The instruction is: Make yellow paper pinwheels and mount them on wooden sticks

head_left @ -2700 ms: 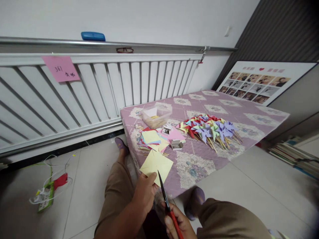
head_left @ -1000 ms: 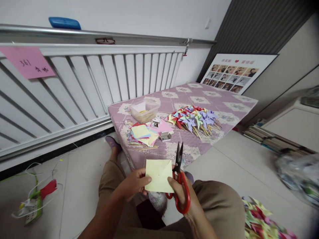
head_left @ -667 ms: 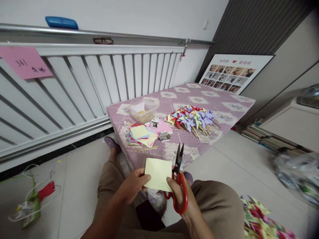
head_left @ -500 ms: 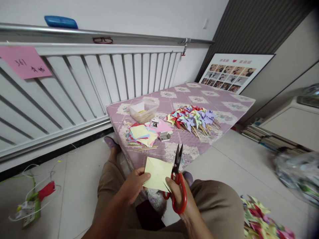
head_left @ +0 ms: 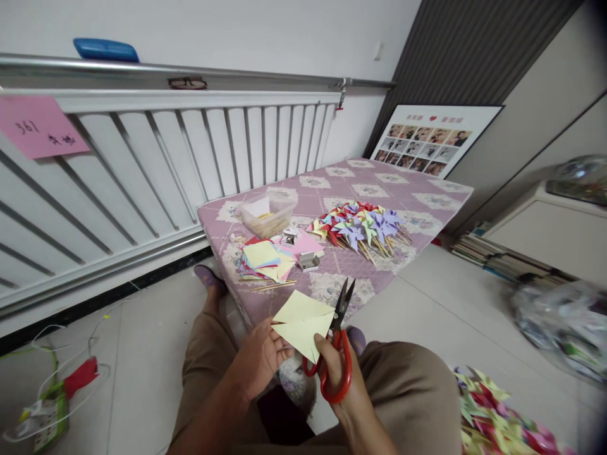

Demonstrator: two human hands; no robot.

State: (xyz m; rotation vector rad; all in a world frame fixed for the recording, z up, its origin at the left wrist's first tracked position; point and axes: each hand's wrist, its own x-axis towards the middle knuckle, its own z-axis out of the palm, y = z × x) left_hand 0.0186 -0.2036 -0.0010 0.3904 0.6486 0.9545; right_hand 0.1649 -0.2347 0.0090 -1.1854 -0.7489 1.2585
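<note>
A pale yellow square of paper [head_left: 303, 318] with slits cut in from its corners is turned with a corner toward my left hand. My right hand [head_left: 342, 373] pinches its near right edge under the thumb. The same hand holds scissors with red handles [head_left: 345, 382], their dark blades parted slightly and pointing up and away. My left hand [head_left: 260, 359] is beside the paper's left corner, palm partly up, fingers loosely bent and apart, gripping nothing. Beyond, a stack of coloured paper squares [head_left: 263, 260] lies on the table's floral cloth [head_left: 327, 292].
Finished paper pinwheels [head_left: 363, 226] lie on the cloth by a clear plastic box of sticks [head_left: 268, 218] and a small grey box [head_left: 310, 261]. More pinwheels [head_left: 497, 411] are at lower right. A power strip [head_left: 51, 414] with cables is on the left floor.
The paper has turned so a corner points left, and a slit now shows there. My left hand has let go of its edge and loosened. The scissors stay in my right hand.
</note>
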